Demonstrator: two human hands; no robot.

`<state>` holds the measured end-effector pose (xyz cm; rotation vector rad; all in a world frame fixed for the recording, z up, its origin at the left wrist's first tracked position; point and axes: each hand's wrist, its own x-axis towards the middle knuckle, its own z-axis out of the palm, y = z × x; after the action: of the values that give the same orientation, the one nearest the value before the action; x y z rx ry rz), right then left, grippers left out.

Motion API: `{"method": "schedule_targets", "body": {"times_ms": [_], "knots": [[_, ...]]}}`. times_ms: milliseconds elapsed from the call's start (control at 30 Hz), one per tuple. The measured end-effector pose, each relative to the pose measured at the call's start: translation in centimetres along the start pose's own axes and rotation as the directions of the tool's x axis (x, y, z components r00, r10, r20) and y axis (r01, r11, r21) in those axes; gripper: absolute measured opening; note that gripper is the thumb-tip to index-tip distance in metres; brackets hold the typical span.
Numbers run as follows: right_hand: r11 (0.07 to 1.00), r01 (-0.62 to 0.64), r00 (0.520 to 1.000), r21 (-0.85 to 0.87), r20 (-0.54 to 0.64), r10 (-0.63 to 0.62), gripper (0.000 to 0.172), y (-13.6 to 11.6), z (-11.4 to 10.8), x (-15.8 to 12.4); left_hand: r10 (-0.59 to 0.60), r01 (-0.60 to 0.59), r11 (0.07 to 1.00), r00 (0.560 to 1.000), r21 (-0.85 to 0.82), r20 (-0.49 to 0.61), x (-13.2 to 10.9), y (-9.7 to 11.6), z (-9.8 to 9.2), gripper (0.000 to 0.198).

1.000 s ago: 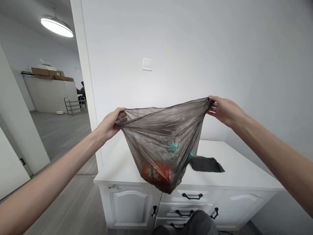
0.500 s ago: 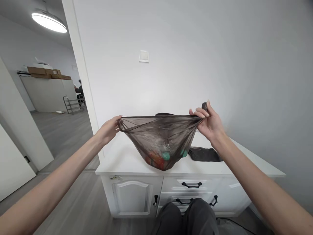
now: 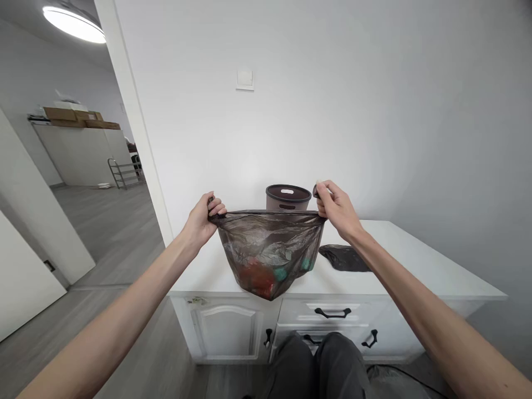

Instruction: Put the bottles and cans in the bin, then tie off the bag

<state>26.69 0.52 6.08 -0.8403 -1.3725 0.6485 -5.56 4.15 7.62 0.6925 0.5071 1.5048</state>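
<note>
A thin dark see-through plastic bag (image 3: pixel 266 249) hangs stretched between my hands above the white cabinet top (image 3: pixel 399 260). My left hand (image 3: pixel 205 217) is closed on the bag's left rim corner. The right rim corner is pinched in my right hand (image 3: pixel 334 208). Inside the bag lie something red and two small teal items. The bag's bottom sags down to about the cabinet's front edge. Behind the bag stands a dark round bin (image 3: pixel 287 198) with a slotted lid.
A folded black bag (image 3: pixel 343 258) lies on the cabinet top to the right. The cabinet has white doors and drawers with black handles (image 3: pixel 331 313). My knees show below. An open doorway at the left leads to another room with a metal rack.
My hands came lower and closer together, so the bag's mouth is narrower and the bag hangs lower. The dark bin behind it has come into view.
</note>
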Motion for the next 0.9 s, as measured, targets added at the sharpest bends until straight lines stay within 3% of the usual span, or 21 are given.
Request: {"method": "schedule_targets", "body": {"times_ms": [100,167,267,300,400,467,533,600,700,800,900], "knots": [[0.937,0.144,0.988,-0.318,0.093,-0.120,0.036,-0.4,1.3,-1.2,-0.022,0.018,0.994,0.999,0.108,0.039,-1.2,-0.1,1.4,0.035],[0.891,0.220,0.970,-0.396,0.190,-0.155,0.043,-0.6,3.4,-2.1,0.000,-0.025,0.968,0.995,0.248,0.100,-2.6,-0.5,2.9,0.037],[0.856,0.300,0.933,-0.420,0.318,-0.171,0.078,-0.7,7.7,-3.2,0.105,-0.232,0.827,0.959,0.513,0.264,-4.5,-1.4,5.1,0.036],[0.849,0.312,0.921,-0.427,0.354,-0.161,0.078,-0.7,9.1,-3.4,0.150,-0.330,0.737,0.931,0.590,0.333,-5.0,-1.7,5.5,0.035],[0.857,0.250,0.916,-0.451,0.397,-0.058,0.037,-1.0,12.1,-3.5,0.187,-0.540,0.440,0.837,0.718,0.515,-5.8,-1.8,5.5,0.029],[0.881,0.182,0.929,-0.437,0.370,-0.008,0.025,-1.3,12.7,-3.4,0.183,-0.579,0.352,0.813,0.735,0.553,-5.9,-1.6,4.6,0.027],[0.919,0.136,0.946,-0.370,0.323,-0.010,0.029,-1.6,12.6,-3.2,0.217,-0.583,0.363,0.811,0.727,0.543,-5.8,-1.3,3.2,0.028],[0.957,0.096,0.954,-0.272,0.299,-0.011,0.030,-1.8,12.2,-3.1,0.235,-0.591,0.401,0.805,0.700,0.545,-5.7,-1.5,1.8,0.043],[0.993,-0.042,0.935,-0.115,0.346,0.079,0.032,-2.3,12.0,-3.1,0.091,-0.564,0.400,0.809,0.723,0.581,-5.5,-2.6,0.4,0.074],[0.971,-0.237,0.877,0.029,0.436,0.201,0.033,-3.3,12.0,-3.2,-0.101,-0.458,0.357,0.847,0.814,0.521,-5.3,-4.4,-0.2,0.067],[0.941,-0.310,0.875,0.135,0.428,0.227,0.032,-4.4,11.0,-3.1,-0.061,-0.411,0.420,0.876,0.809,0.478,-5.1,-6.1,-0.8,0.057]]}}
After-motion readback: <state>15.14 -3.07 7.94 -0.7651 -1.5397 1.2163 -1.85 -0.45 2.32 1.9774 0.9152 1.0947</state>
